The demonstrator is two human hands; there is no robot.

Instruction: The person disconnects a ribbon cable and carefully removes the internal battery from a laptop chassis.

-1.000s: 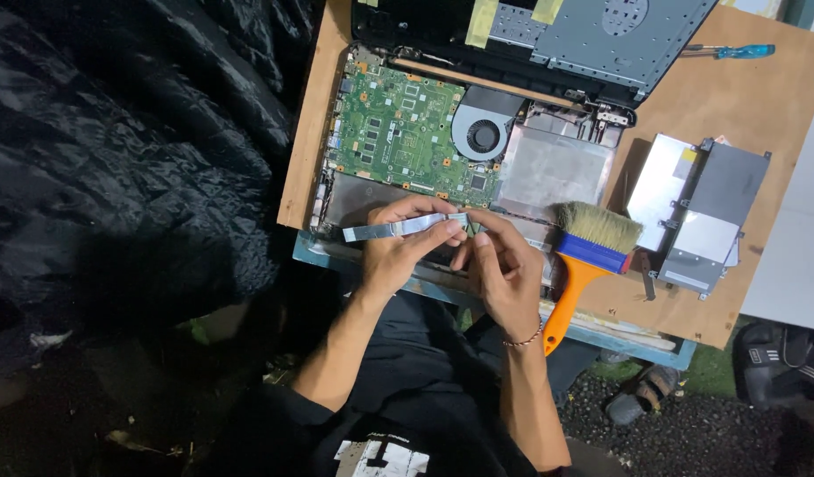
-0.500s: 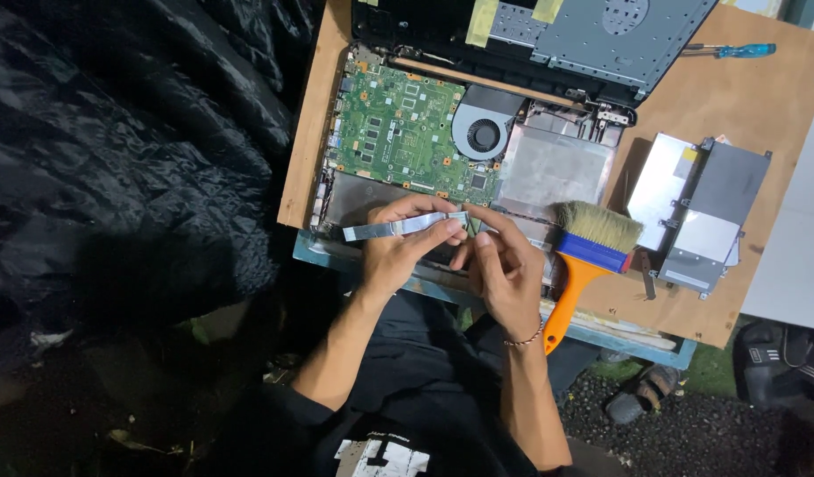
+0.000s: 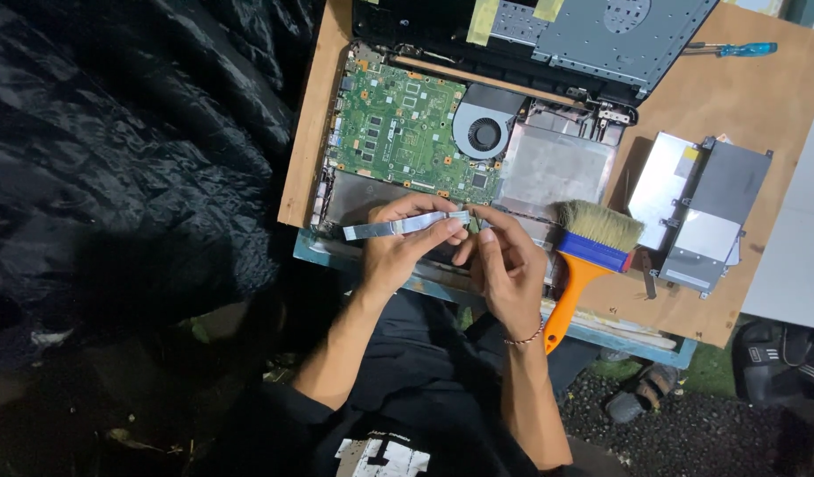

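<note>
Two bare hands meet over the near edge of an opened laptop base [image 3: 478, 150], which lies on a brown wooden board [image 3: 689, 106] and serves as the landmark for everything else. Just in front of that base, the left hand [image 3: 403, 252] curls its fingers and thumb around a thin, flat, pale blue-grey ribbon cable [image 3: 398, 226], whose free end sticks out to the left. Beside it, the right hand [image 3: 504, 265] pinches the cable's right end between thumb and forefinger, with the other fingers folded in. Inside the base sit a green circuit board [image 3: 403, 132] and, to its right, a round grey cooling fan [image 3: 484, 132]. Right of the base, touching its near corner, lies a wide paintbrush with pale bristles, a blue band and an orange handle [image 3: 588, 256]. Further right rests a flat silver metal drive unit [image 3: 698, 212]. Beyond the base, at the board's far right corner, lies a screwdriver with a blue handle [image 3: 734, 49].
</note>
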